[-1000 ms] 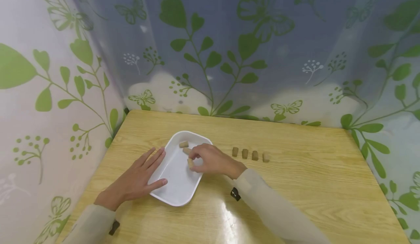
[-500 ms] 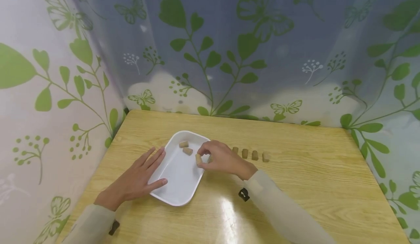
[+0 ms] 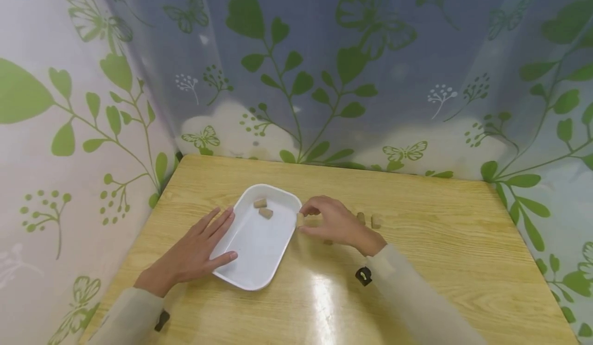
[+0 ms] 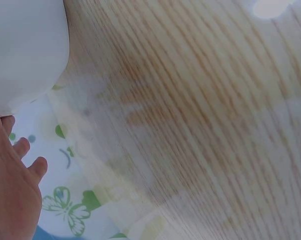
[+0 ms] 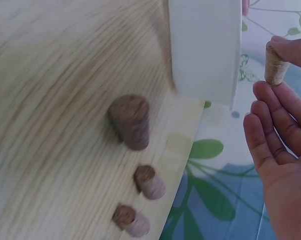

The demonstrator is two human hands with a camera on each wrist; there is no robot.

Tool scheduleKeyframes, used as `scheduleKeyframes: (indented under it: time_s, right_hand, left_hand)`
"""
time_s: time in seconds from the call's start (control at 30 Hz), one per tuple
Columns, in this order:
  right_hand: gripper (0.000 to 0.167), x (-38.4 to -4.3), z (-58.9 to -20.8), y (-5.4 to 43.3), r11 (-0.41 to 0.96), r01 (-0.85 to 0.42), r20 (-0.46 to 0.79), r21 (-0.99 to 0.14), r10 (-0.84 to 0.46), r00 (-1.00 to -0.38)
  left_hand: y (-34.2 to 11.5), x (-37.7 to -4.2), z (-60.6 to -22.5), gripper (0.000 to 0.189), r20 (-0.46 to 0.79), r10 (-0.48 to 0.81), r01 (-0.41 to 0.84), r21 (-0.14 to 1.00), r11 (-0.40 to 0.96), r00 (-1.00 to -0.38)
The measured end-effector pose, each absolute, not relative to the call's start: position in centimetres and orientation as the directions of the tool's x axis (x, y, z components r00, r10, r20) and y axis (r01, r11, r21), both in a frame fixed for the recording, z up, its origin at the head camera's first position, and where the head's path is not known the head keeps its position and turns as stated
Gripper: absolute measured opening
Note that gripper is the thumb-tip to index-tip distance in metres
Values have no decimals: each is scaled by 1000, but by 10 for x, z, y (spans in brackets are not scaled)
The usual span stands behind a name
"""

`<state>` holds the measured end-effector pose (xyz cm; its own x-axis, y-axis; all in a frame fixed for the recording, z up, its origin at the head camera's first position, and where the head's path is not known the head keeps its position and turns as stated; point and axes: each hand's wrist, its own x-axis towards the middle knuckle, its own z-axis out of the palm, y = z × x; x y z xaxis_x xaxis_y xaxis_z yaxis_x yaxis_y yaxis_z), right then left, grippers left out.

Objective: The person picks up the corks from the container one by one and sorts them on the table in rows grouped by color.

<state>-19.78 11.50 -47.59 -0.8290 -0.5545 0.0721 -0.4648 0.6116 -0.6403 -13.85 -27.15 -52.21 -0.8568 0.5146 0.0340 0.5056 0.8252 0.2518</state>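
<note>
My right hand (image 3: 335,221) pinches a tapered cork (image 5: 275,65) between thumb and fingers, just past the right rim of a white tray (image 3: 252,262). Inside the tray, toward its far end, lie two more corks, one (image 3: 260,203) just behind the other (image 3: 265,213). With fingers extended, my left hand (image 3: 194,249) rests along the tray's left side, its thumb over the rim. The left wrist view catches only part of that hand (image 4: 13,185) beside a corner of the tray (image 4: 28,50).
Standing corks line the wooden table (image 3: 440,262) to the tray's right; two of them (image 3: 361,218) (image 3: 376,221) show beyond my right hand, which covers others. The right wrist view shows a larger-looking cork (image 5: 132,122) near it. A leaf-print curtain (image 3: 296,77) borders the table.
My right hand has lifted the cork out of the tray and carried it rightward past the rim, now covering part of the cork row. The left hand and tray stay put.
</note>
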Motion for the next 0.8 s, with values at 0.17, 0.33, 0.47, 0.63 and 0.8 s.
scheduleKeyframes:
  time_s: [0.17, 0.33, 0.47, 0.63, 0.8]
  right_hand:
    - [37, -195, -479, 129, 617, -468, 90, -633, -541, -836]
    - [40, -192, -484, 141, 615, -450, 81, -648, -531, -843]
    - [42, -190, -485, 150, 625, -443, 82, -642, -519, -851]
    - [42, -188, -489, 161, 622, -423, 80, -659, -501, -862]
    - [42, -185, -494, 171, 609, -400, 83, -685, -480, -873]
  left_hand:
    - [-272, -139, -522, 91, 34, 517, 508, 249, 825, -855]
    - [-272, -139, -523, 91, 37, 517, 509, 253, 823, -855]
    - [-272, -140, -524, 91, 32, 517, 508, 250, 824, -855]
    - [-272, -140, -525, 91, 43, 524, 517, 249, 819, -851]
    - [-272, -140, -524, 91, 39, 525, 517, 250, 819, -850]
